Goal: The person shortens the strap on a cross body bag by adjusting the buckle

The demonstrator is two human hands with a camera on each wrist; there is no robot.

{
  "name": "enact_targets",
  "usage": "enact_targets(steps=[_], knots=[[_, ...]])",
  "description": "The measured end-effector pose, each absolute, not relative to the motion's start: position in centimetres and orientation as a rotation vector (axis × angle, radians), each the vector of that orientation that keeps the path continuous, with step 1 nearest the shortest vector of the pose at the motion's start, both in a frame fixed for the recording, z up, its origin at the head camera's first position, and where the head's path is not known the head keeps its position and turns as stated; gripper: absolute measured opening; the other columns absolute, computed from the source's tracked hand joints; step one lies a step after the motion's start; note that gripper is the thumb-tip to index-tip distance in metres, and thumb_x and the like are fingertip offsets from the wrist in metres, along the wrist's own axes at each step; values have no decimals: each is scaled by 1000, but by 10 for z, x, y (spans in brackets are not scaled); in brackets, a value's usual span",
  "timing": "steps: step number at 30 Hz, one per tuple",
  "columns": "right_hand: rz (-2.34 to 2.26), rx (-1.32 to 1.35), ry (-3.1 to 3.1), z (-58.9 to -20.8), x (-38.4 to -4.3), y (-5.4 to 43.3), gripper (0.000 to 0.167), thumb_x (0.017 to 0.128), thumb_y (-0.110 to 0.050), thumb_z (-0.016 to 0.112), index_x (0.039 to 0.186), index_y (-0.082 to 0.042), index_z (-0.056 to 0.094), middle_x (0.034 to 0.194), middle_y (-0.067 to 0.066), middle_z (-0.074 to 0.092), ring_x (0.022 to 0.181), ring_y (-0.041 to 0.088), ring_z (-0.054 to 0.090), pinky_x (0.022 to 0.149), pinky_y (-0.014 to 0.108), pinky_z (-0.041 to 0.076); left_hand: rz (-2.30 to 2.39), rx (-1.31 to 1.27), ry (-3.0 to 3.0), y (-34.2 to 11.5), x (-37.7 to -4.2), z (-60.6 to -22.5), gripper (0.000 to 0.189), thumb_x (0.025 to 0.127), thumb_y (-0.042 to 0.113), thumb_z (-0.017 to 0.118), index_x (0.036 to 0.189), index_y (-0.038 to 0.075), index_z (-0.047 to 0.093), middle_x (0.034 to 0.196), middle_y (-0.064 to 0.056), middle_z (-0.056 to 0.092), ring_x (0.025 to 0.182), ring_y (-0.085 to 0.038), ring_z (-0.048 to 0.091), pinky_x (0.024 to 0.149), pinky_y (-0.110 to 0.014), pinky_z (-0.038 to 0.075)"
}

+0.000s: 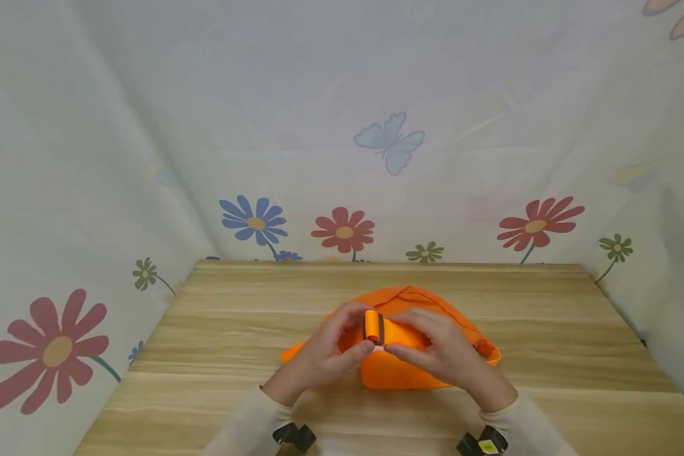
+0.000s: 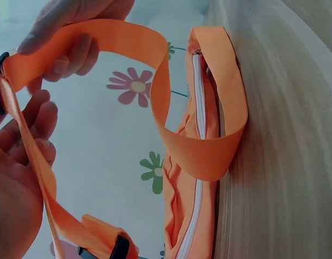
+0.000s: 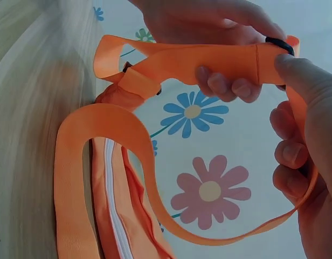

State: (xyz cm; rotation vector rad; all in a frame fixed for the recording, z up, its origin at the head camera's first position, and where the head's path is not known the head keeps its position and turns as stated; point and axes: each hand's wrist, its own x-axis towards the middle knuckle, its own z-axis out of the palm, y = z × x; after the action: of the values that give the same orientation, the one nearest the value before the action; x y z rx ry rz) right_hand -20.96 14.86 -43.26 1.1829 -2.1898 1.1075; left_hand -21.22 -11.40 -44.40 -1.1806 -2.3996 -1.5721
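Over the table (image 1: 234,316), the head view shows left hand (image 1: 332,348) and right hand (image 1: 441,342) gripping a strap (image 1: 372,324) by its buckle (image 1: 382,330), the bag (image 1: 401,370) beneath. Left wrist view: right fingers pinch the strap (a loop crosses the white zip (image 2: 200,108)). Right wrist view: left fingers curl round it.

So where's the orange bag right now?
In the head view, the orange bag lies on the wooden table, just right of centre, partly hidden by the left hand and right hand holding its strap above it.
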Motion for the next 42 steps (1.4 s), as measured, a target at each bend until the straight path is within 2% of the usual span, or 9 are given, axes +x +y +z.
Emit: enact_targets(steps=[3,6,9,14,16,23,29,37,42], knots=[[1091,1174,-2222,-430,-208,145,40,89,-20,90,125,-12,76,107,-1,78,86,10,66,71,19,58,-1580,-1153,-2400,-112,-211,-444,45,106,25,66,146,14,49,132,-4,68,119,-18,68,112,-35,55],[1052,1137,-2312,-427,-204,145,44,87,-20,92,127,-13,75,113,-3,78,93,11,68,77,23,62,-1601,-1087,-2412,-111,-210,-444,40,106,26,66,143,17,53,128,-2,69,116,-17,69,109,-33,56],[1028,1098,-2397,-426,-203,149,47,89,-23,91,131,-15,73,119,-5,77,97,11,68,81,26,63,-1630,-1000,-2418,-114,-208,-443,38,106,24,66,142,17,57,126,-3,70,112,-17,68,103,-30,59],[1080,1092,-2380,-429,-207,161,49,88,-17,90,133,-15,72,119,-4,76,93,7,63,77,24,58,-1628,-894,-2391,-122,-206,-439,40,103,19,66,142,12,57,127,-7,69,108,-18,67,96,-27,61],[1087,1117,-2341,-430,-208,166,48,88,-15,90,133,-14,72,118,-3,76,93,7,62,77,25,57,-1609,-896,-2377,-126,-207,-439,41,103,20,67,142,10,56,127,-9,69,107,-18,67,96,-27,61],[1061,1134,-2325,-433,-207,168,43,91,-16,87,131,-13,72,116,-2,76,93,7,64,78,25,59,-1634,-982,-2311,-128,-211,-442,38,106,20,65,142,14,54,124,-12,68,106,-17,67,95,-28,62],[1067,1112,-2313,-438,-205,163,40,93,-13,85,130,-12,72,118,-1,78,97,10,70,84,31,64,-1680,-1052,-2256,-127,-213,-444,37,109,24,63,141,12,50,118,-12,66,102,-18,66,92,-29,62],[1081,1089,-2314,-435,-206,159,39,92,-13,86,129,-13,72,118,-2,78,96,9,68,84,29,63,-1746,-1078,-2300,-122,-213,-444,50,110,32,64,147,9,42,120,-14,67,105,-17,65,94,-26,60],[1077,1085,-2307,-434,-206,157,39,92,-16,87,128,-13,73,117,-3,78,96,10,69,84,29,63,-1765,-1112,-2307,-121,-215,-444,58,108,40,67,145,5,42,115,-17,73,97,-14,65,88,-24,61]])
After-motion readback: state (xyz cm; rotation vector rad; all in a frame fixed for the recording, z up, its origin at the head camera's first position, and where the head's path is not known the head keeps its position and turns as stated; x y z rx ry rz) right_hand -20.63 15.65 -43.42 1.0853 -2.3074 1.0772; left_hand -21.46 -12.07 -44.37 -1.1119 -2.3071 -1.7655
